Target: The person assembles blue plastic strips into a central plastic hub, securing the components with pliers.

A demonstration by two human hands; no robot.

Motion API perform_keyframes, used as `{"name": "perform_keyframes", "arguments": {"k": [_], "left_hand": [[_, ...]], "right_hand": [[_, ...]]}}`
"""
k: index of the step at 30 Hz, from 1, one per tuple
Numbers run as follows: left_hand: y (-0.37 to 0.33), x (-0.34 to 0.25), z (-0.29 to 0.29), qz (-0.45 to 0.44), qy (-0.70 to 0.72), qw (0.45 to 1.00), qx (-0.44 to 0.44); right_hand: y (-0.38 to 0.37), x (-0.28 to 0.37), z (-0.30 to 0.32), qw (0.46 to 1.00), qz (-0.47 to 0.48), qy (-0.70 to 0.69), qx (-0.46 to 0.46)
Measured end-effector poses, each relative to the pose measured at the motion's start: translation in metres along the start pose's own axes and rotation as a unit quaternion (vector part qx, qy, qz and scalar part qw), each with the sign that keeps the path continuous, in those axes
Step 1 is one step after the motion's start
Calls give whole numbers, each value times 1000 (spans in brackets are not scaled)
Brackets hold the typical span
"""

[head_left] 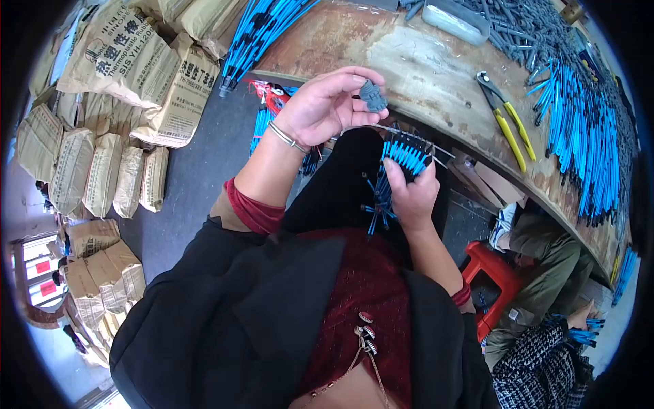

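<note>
My left hand is raised near the table's front edge, palm turned up. Its fingers and thumb close on a small clump of grey moulded plastic pieces. Lower and to the right, my right hand grips a bundle of thin blue rods with black ends, held over my lap. More dark-tipped blue rods stick out below that hand, splayed in different directions. How the fingers wrap round the bundle is partly hidden.
On the wooden table lie yellow-handled pliers, a clear plastic box, a heap of grey pieces and blue rods. Paper sacks are stacked at left. A red stool and a seated person are at right.
</note>
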State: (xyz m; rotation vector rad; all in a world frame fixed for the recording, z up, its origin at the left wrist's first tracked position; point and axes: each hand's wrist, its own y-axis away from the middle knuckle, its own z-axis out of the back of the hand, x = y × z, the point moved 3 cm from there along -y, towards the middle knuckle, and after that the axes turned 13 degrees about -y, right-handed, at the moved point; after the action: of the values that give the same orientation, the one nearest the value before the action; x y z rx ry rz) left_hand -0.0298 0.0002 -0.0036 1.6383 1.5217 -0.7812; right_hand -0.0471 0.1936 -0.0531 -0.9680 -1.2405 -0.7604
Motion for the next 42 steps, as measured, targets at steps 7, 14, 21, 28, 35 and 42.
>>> {"name": "perform_keyframes", "arguments": {"k": [7, 14, 21, 28, 35, 42], "left_hand": [[8, 5, -11, 9, -93, 995, -24], [8, 4, -10, -15, -97, 995, -3], [2, 11, -11, -24, -74, 997, -10], [2, 17, -7, -45, -117, 991, -37], [14, 26, -21, -169, -290, 941, -48], [15, 21, -22, -175, -383, 902, -97]], "right_hand": [[0, 1, -1, 1000, 21, 12, 0], [-2, 1, -4, 999, 32, 24, 5], [-4, 0, -6, 999, 45, 28, 8], [-3, 1, -7, 999, 26, 22, -13], [-6, 3, -6, 999, 9, 31, -17], [-6, 1, -7, 999, 9, 37, -17]]}}
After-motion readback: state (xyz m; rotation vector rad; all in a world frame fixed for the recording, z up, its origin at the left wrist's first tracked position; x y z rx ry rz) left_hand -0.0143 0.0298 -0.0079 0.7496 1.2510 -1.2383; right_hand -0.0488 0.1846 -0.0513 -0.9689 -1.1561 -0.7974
